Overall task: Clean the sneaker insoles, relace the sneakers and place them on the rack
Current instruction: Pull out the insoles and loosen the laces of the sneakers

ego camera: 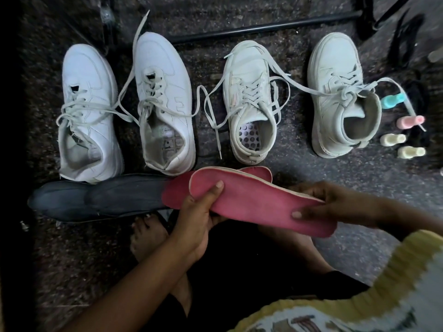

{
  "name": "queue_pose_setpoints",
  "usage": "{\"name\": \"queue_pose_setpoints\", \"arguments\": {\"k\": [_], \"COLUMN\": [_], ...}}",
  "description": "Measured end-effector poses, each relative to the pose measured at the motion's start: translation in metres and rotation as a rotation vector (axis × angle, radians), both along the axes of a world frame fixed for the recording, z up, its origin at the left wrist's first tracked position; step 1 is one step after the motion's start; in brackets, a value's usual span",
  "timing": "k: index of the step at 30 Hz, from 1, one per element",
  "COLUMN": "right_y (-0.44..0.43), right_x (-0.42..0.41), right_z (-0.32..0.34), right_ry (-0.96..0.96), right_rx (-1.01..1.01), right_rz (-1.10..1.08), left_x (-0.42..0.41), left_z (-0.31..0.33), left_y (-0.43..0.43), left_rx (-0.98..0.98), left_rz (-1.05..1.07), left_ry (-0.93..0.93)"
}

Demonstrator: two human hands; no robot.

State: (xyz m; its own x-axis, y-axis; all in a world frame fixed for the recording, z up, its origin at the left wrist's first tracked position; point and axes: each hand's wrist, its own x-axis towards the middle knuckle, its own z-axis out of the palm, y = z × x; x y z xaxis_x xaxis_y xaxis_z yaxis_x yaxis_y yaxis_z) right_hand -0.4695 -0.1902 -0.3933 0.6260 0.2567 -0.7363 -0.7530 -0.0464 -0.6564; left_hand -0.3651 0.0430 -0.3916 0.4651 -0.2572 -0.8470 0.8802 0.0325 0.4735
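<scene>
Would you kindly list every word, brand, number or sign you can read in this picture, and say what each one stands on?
None can be read.
White leather sneakers: stitched panels only, no brand legible.
Second sneaker from the left: dark marks on the inner sole, too blurred to read.
Pink foam insole, held in both hands: plain.
Dark grey insoles on the floor: plain.
Small pastel bottles: no label legible.

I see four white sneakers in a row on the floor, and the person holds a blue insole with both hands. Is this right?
Not quite: the head view shows the held insole is pink, not blue. The four white sneakers and both hands, left and right, are as you say.
</scene>
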Motion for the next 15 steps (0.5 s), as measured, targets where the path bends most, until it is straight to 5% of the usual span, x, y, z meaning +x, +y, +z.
{"name": "queue_pose_setpoints", "arguments": {"k": [5, 8, 12, 15], "right_y": [0.013, 0.084, 0.095, 0.090], "right_x": [0.006, -0.016, -0.047, -0.044], "right_z": [0.006, -0.024, -0.088, -0.086], "right_ry": [0.036, 0.067, -0.382, -0.532], "right_rx": [-0.024, -0.401, -0.926, -0.999], "right_rz": [-0.077, 0.103, 0.541, 0.632], "left_x": [0.001, -0.002, 0.003, 0.005], "left_z": [-0.013, -0.017, -0.016, -0.018], "left_y": [0.009, 0.009, 0.008, 0.008], "left_rx": [0.089, 0.111, 0.076, 0.075], "left_rz": [-0.040, -0.055, -0.068, -0.091], "left_ry": [-0.014, 0.000, 0.021, 0.035]}}
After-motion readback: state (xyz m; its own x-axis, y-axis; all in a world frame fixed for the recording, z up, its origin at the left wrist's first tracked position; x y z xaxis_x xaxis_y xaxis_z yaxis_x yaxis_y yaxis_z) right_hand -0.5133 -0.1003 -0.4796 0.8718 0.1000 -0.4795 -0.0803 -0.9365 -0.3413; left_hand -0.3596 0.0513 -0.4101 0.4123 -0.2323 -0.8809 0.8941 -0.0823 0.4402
